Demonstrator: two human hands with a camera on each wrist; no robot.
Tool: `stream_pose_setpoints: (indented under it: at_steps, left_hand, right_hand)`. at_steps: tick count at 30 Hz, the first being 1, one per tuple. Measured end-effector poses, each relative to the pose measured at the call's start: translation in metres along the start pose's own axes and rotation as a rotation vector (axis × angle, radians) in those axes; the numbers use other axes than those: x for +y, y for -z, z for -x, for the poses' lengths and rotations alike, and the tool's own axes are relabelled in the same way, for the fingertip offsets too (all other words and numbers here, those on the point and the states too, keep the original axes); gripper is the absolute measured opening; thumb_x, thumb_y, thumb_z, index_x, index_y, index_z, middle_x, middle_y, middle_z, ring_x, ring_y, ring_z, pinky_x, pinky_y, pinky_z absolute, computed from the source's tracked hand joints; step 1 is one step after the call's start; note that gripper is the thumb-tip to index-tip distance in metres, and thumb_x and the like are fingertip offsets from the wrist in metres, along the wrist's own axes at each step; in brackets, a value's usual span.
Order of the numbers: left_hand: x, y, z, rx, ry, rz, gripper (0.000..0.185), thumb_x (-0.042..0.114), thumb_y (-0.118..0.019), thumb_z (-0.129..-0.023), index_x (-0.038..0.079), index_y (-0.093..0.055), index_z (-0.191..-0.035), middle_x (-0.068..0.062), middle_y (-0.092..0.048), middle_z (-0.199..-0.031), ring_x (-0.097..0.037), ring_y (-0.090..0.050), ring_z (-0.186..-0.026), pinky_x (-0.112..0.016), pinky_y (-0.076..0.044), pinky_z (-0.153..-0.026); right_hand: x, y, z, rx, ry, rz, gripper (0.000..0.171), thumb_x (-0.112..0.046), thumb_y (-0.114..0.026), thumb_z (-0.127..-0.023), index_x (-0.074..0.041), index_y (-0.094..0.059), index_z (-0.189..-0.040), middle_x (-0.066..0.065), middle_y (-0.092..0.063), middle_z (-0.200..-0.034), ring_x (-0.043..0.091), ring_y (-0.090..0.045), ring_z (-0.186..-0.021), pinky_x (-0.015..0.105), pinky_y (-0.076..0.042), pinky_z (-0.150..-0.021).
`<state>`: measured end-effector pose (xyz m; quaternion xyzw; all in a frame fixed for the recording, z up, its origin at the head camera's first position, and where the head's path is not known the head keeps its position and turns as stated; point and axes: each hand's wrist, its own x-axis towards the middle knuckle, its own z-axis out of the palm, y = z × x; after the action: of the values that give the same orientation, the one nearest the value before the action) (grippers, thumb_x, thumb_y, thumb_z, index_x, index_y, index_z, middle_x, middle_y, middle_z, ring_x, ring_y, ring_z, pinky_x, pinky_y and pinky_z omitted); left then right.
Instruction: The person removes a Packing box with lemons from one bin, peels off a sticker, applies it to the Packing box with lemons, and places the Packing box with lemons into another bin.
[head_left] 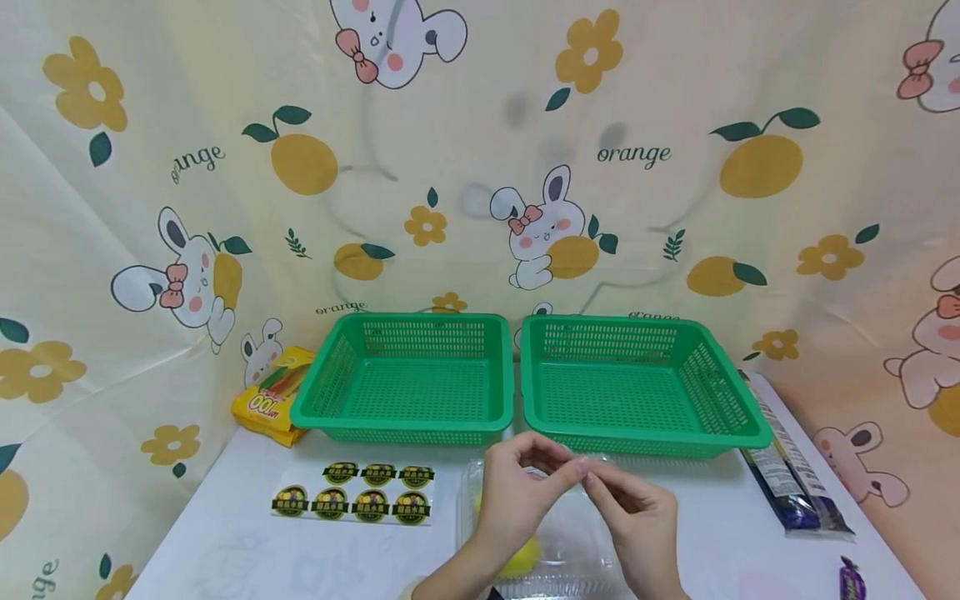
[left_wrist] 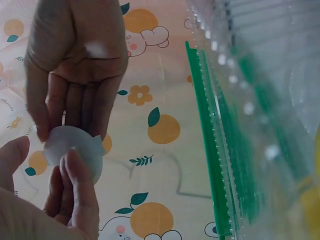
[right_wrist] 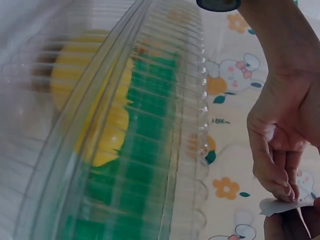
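Above a clear plastic clamshell box (head_left: 573, 542), my left hand (head_left: 517, 492) and right hand (head_left: 637, 521) meet at their fingertips. Between them they pinch a round sticker (left_wrist: 75, 145), its pale side showing in the left wrist view; edge-on, the sticker (right_wrist: 277, 206) appears in the right wrist view too. In the head view the fingers mostly hide it. Yellow round fruit (right_wrist: 95, 70) shows through the ribbed plastic of the box. Left of the box lies a sheet of round fruit-label stickers (head_left: 352, 494), with a bare spot at its upper left.
Two green baskets, left (head_left: 405, 435) and right (head_left: 645, 446), stand side by side at the back. A yellow snack bag (head_left: 273, 400) leans by the left basket. Dark long packets (head_left: 795, 483) and a small purple wrapped candy (head_left: 851, 579) lie at the right of the white table (head_left: 225, 533).
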<state>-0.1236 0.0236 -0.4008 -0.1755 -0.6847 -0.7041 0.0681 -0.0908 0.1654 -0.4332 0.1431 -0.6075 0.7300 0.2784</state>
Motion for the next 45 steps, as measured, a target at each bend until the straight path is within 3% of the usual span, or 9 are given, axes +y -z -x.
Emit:
stream_pose_setpoints:
  at_steps: [6, 8, 12, 18, 22, 26, 35, 41, 45]
  left_hand:
    - [-0.002, 0.002, 0.001, 0.031, 0.008, 0.000, 0.014, 0.015, -0.082, -0.082, 0.005, -0.072, -0.081, -0.005, -0.071, -0.079, -0.008, -0.065, -0.068, -0.022, -0.056, -0.060]
    - [-0.003, 0.004, 0.003, 0.023, 0.016, 0.015, 0.010, 0.010, -0.078, -0.084, 0.003, -0.072, -0.082, -0.006, -0.071, -0.079, -0.009, -0.065, -0.067, -0.023, -0.057, -0.059]
    - [-0.004, 0.007, 0.006, 0.009, 0.016, 0.069, 0.004, 0.001, -0.071, -0.087, -0.003, -0.071, -0.086, -0.013, -0.071, -0.080, -0.011, -0.067, -0.067, -0.029, -0.061, -0.061]
    - [-0.003, 0.012, 0.011, -0.007, 0.047, 0.176, 0.008, -0.002, -0.070, -0.088, -0.009, -0.069, -0.090, -0.020, -0.070, -0.085, -0.013, -0.069, -0.066, -0.035, -0.062, -0.065]
    - [-0.002, 0.016, 0.013, -0.049, 0.101, 0.267, 0.015, -0.002, -0.069, -0.089, -0.015, -0.065, -0.095, -0.028, -0.069, -0.089, -0.013, -0.070, -0.067, -0.034, -0.062, -0.068]
    - [-0.005, 0.019, 0.014, -0.082, 0.156, 0.312, 0.020, -0.002, -0.068, -0.090, -0.019, -0.063, -0.099, -0.032, -0.068, -0.090, -0.014, -0.071, -0.067, -0.032, -0.061, -0.070]
    - [-0.021, 0.028, 0.014, -0.058, 0.209, 0.262, 0.017, -0.004, -0.068, -0.089, -0.018, -0.065, -0.097, -0.029, -0.069, -0.085, -0.011, -0.069, -0.065, -0.028, -0.061, -0.066]
    - [-0.031, 0.032, 0.019, -0.046, 0.244, 0.209, 0.014, -0.005, -0.071, -0.086, -0.015, -0.067, -0.094, -0.025, -0.070, -0.082, -0.010, -0.068, -0.062, -0.027, -0.061, -0.063]
    - [-0.036, 0.035, 0.022, -0.046, 0.231, 0.156, 0.011, -0.005, -0.071, -0.084, -0.014, -0.068, -0.091, -0.022, -0.070, -0.079, -0.010, -0.067, -0.061, -0.028, -0.061, -0.062]
  right_hand:
    - [0.002, -0.002, 0.002, -0.104, 0.126, 0.002, 0.025, 0.030, -0.059, -0.081, 0.019, -0.068, -0.102, 0.014, -0.074, -0.107, 0.017, -0.070, -0.104, 0.024, -0.056, -0.086]
    - [0.001, -0.002, 0.001, -0.132, 0.129, 0.004, 0.024, 0.029, -0.058, -0.082, 0.021, -0.067, -0.103, 0.018, -0.073, -0.108, 0.019, -0.069, -0.105, 0.026, -0.056, -0.087]
    - [-0.001, -0.001, -0.001, -0.109, 0.025, 0.056, 0.020, 0.024, -0.061, -0.085, 0.021, -0.066, -0.105, 0.021, -0.071, -0.110, 0.021, -0.069, -0.106, 0.028, -0.057, -0.086]
    - [-0.004, -0.001, -0.004, 0.032, -0.157, 0.153, 0.023, 0.012, -0.069, -0.087, 0.015, -0.068, -0.109, 0.013, -0.074, -0.106, 0.018, -0.072, -0.097, 0.025, -0.058, -0.081]
    - [-0.005, -0.002, -0.006, 0.101, -0.224, 0.145, 0.021, 0.011, -0.071, -0.085, 0.014, -0.069, -0.106, 0.008, -0.076, -0.098, 0.015, -0.072, -0.088, 0.023, -0.059, -0.075]
    - [-0.005, 0.000, -0.007, 0.088, -0.263, 0.113, 0.013, 0.012, -0.069, -0.087, 0.015, -0.069, -0.100, 0.006, -0.076, -0.096, 0.014, -0.072, -0.087, 0.024, -0.058, -0.076]
    - [0.004, 0.005, -0.005, 0.026, -0.290, 0.097, 0.008, 0.012, -0.067, -0.088, 0.016, -0.067, -0.094, 0.006, -0.075, -0.094, 0.013, -0.071, -0.084, 0.025, -0.058, -0.076]
    - [0.011, 0.009, -0.003, -0.045, -0.353, 0.220, 0.008, 0.006, -0.071, -0.087, 0.012, -0.070, -0.091, 0.005, -0.074, -0.086, 0.013, -0.070, -0.076, 0.026, -0.059, -0.072]
    - [0.014, 0.010, -0.002, -0.082, -0.379, 0.282, 0.006, 0.005, -0.072, -0.086, 0.010, -0.071, -0.089, 0.005, -0.072, -0.082, 0.014, -0.068, -0.071, 0.026, -0.059, -0.069]
